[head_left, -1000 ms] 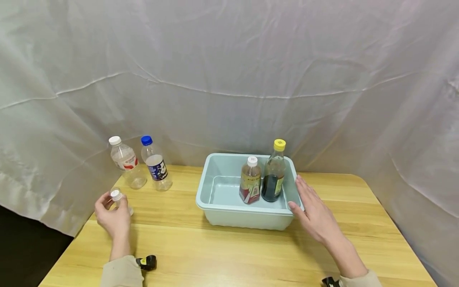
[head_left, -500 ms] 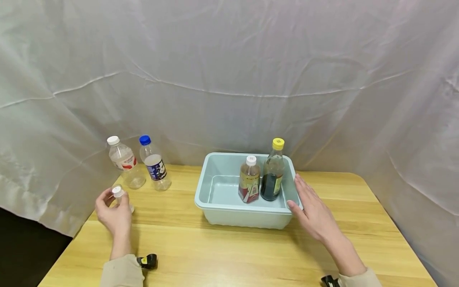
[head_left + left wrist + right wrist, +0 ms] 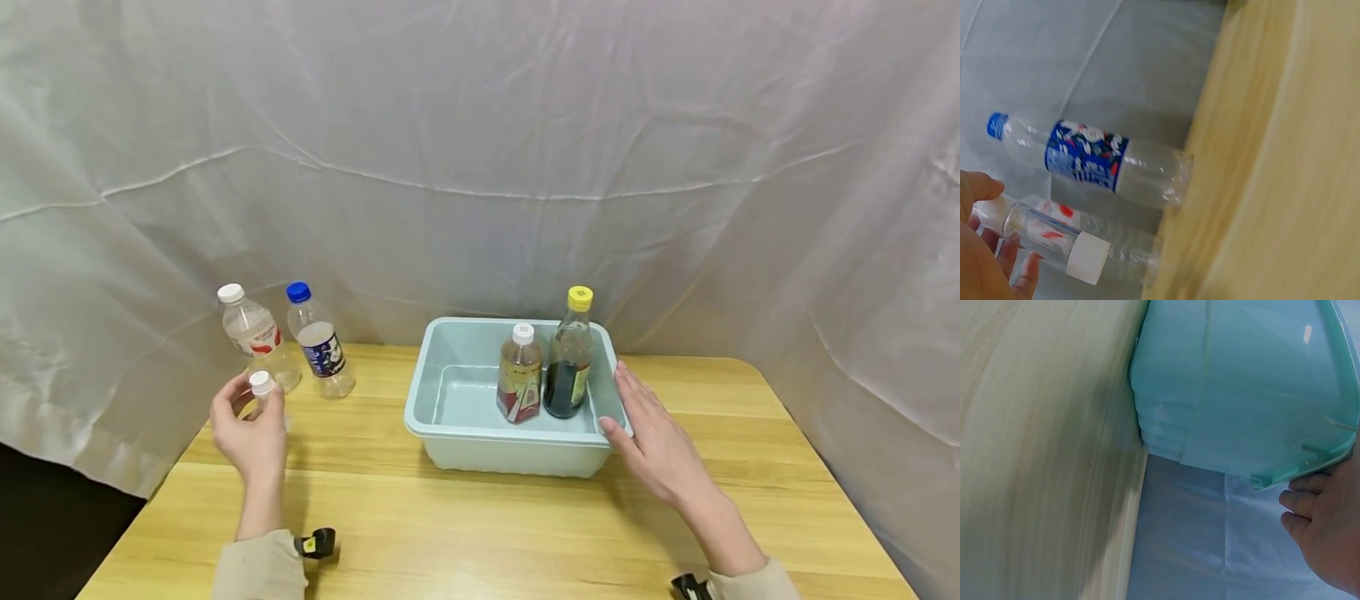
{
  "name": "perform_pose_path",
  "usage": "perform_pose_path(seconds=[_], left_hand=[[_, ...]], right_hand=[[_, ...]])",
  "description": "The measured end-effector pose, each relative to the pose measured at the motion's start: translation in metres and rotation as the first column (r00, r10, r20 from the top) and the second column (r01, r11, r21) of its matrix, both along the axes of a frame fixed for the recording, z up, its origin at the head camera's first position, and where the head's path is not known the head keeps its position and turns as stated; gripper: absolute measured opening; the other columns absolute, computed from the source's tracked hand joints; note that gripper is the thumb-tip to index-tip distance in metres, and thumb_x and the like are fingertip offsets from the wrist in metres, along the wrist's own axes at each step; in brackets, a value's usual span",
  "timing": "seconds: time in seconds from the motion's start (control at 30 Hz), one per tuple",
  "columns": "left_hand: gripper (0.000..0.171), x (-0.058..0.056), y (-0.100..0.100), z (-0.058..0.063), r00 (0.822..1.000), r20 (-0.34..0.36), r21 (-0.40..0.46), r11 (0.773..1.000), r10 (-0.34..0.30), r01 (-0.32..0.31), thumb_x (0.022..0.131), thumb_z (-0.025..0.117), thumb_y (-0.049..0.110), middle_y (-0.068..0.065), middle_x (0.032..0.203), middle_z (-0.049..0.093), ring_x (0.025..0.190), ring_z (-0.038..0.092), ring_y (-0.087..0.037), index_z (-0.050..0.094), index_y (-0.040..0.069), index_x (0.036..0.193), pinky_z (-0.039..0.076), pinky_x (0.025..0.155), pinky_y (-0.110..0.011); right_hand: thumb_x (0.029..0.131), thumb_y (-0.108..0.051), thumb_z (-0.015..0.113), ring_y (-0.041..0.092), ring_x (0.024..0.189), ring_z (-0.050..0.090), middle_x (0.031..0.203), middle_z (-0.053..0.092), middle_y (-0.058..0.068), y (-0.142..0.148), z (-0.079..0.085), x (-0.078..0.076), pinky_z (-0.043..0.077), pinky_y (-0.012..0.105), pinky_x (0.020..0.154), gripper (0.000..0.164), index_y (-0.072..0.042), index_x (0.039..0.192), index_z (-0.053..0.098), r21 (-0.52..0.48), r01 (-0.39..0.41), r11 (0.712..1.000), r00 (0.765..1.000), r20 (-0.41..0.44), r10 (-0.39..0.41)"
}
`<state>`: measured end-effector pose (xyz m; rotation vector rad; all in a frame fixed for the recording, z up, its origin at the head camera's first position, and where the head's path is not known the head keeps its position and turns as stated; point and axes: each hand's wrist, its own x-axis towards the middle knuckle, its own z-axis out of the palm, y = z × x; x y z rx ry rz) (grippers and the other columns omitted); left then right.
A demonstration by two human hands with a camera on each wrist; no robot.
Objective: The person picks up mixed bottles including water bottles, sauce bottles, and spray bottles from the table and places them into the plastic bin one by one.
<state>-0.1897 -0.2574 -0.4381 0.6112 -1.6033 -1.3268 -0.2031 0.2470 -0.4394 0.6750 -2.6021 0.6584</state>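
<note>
My left hand [image 3: 251, 429] pinches a small clear bottle [image 3: 1044, 228] near its white top, between thumb and curled fingers. The bottle's other end is white too, and it hangs above the table. Behind it stand a clear bottle with a white cap [image 3: 258, 335] and one with a blue cap and blue label [image 3: 324, 358]. My right hand [image 3: 660, 446] lies with straight fingers against the right rim of a pale blue plastic bin [image 3: 510, 454]. Inside that bin, upright at its right side, are a drink bottle [image 3: 520, 383] and a yellow-capped bottle of dark liquid [image 3: 566, 383].
A wooden table [image 3: 450, 533] carries everything. Grey cloth [image 3: 480, 167] hangs behind it and along both sides. The table's left edge drops to a dark area [image 3: 52, 517]. A black strap device [image 3: 318, 543] sits at the left wrist.
My left hand has raised the small clear bottle off the table and moved it slightly right and away from me. The right hand stays at the bin's rim.
</note>
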Motion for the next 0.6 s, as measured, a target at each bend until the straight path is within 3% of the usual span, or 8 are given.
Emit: perform_pose_path(seconds=[0.2, 0.6], left_hand=[[0.044, 0.001, 0.017, 0.011, 0.997, -0.045, -0.042, 0.998, -0.057, 0.055, 0.088, 0.079, 0.003, 0.013, 0.112, 0.064, 0.102, 0.061, -0.003, 0.066, 0.001, 0.130, 0.051, 0.083, -0.017], [0.044, 0.002, 0.055, 0.034, 0.964, -0.141, -0.113, 0.971, -0.225, 0.210, 0.086, 0.082, -0.002, -0.003, 0.116, 0.068, 0.102, 0.063, -0.006, 0.067, -0.002, 0.128, 0.053, 0.081, -0.017]], right_hand=[[0.109, -0.034, 0.052, 0.044, 0.152, 0.030, 0.169, 0.024, 0.020, -0.001, 0.000, 0.001, 0.028, 0.056, 0.123, 0.072, 0.002, 0.164, 0.022, 0.004, -0.003, 1.000, 1.000, 0.010, 0.003], [0.109, -0.034, 0.053, 0.044, 0.151, 0.031, 0.168, 0.027, 0.023, 0.000, 0.001, 0.000, 0.027, 0.053, 0.124, 0.072, 0.002, 0.163, 0.024, 0.003, -0.005, 1.000, 1.000, 0.002, 0.005]])
